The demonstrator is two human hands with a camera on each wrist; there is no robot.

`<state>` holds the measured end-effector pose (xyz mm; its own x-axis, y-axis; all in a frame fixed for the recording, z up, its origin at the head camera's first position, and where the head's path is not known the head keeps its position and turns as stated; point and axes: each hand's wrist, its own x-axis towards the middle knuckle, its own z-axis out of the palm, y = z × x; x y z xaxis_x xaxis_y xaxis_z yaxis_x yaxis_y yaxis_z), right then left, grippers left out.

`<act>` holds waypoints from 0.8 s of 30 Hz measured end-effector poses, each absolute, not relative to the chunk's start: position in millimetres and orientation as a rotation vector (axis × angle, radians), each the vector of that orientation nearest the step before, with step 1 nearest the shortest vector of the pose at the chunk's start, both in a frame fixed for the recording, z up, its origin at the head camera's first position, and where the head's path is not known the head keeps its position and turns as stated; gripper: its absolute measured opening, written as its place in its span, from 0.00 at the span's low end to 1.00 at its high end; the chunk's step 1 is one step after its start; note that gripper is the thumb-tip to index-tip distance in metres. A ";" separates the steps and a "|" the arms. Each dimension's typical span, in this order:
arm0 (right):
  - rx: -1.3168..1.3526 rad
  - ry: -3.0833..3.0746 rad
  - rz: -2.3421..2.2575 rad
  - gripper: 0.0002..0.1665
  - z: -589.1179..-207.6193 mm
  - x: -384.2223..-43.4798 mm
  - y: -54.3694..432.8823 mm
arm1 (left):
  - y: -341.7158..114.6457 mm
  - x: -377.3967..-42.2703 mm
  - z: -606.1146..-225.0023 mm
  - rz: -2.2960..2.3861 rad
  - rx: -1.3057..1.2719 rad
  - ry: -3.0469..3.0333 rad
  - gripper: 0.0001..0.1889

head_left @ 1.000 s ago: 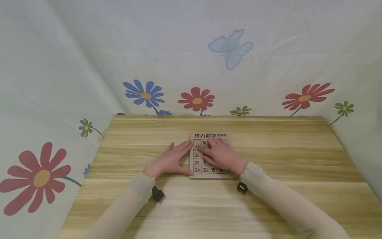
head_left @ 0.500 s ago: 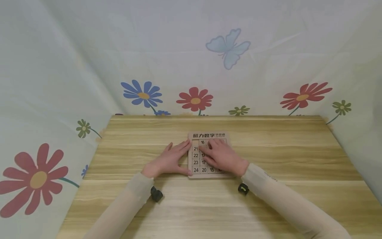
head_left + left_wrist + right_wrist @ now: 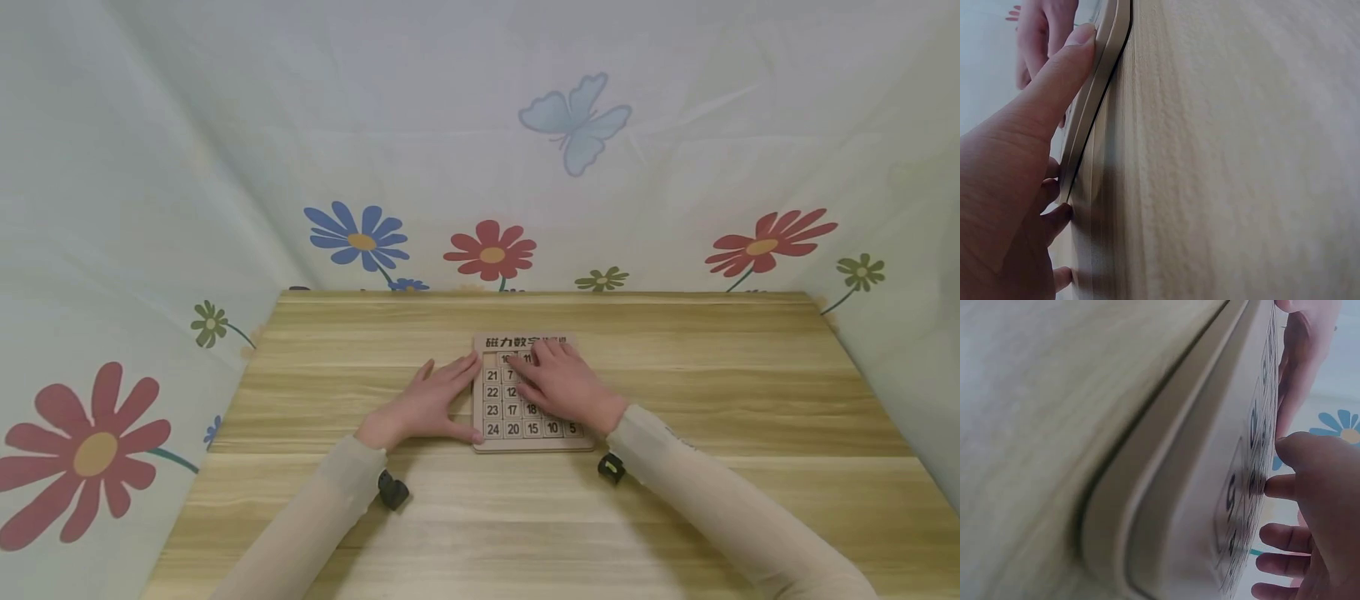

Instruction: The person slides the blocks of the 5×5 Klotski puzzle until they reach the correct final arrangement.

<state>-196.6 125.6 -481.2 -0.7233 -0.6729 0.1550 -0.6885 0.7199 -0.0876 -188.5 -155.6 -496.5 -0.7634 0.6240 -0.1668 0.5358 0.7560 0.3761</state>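
Note:
A wooden number sliding puzzle [image 3: 532, 446] lies flat on the table in the head view. Its top-left cell holds no tile, and tile 21 [image 3: 491, 376] sits just below that gap. My left hand [image 3: 423, 406] is spread along the left side, thumb on the lower-left corner and fingertips at the upper-left edge. Over the upper right of the board, my right hand [image 3: 567, 387] touches tile 16 [image 3: 504, 359] with a fingertip, covering several tiles. The left wrist view shows my thumb [image 3: 1054, 87] on the frame's edge. Close up in the right wrist view is the frame's corner [image 3: 1166, 512].
The wood-grain table [image 3: 480, 525] extends around the puzzle on every side. Behind and beside it hangs a pale cloth [image 3: 450, 125] printed with flowers and a butterfly. A dark wrist camera [image 3: 393, 490] hangs below my left wrist; another [image 3: 611, 468] is at the right.
Tile 21 has slid down from the top-left cell. My right fingertip has moved up from tile 21 to tile 16, which appears slightly further left. My left hand stays in place.

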 end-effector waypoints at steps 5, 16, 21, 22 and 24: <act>1.133 -2.815 0.204 0.29 -481.6 -198.1 119.8 | -156.3 -189.0 -497.7 0.442 0.911 2.677 0.68; 1.148 -2.841 0.228 0.30 -479.5 -197.8 111.6 | -153.4 -186.5 -492.3 0.443 0.908 2.666 0.67; 1.122 -2.853 0.255 0.31 -477.4 -197.4 118.4 | -153.3 -186.6 -492.0 0.443 0.911 2.670 0.67; 1.107 -2.860 0.258 0.31 -477.0 -197.4 121.0 | -153.4 -186.7 -492.2 0.441 0.908 2.671 0.68; 1.072 -2.871 0.255 0.31 -476.4 -197.3 127.4 | -154.0 -186.9 -492.9 0.442 0.904 2.674 0.68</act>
<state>-197.3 127.4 -476.4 -0.7551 -0.6446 0.1196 -0.6556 0.7435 -0.1317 -186.9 -154.0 -492.9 -0.7637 0.6237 -0.1666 0.5370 0.7570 0.3722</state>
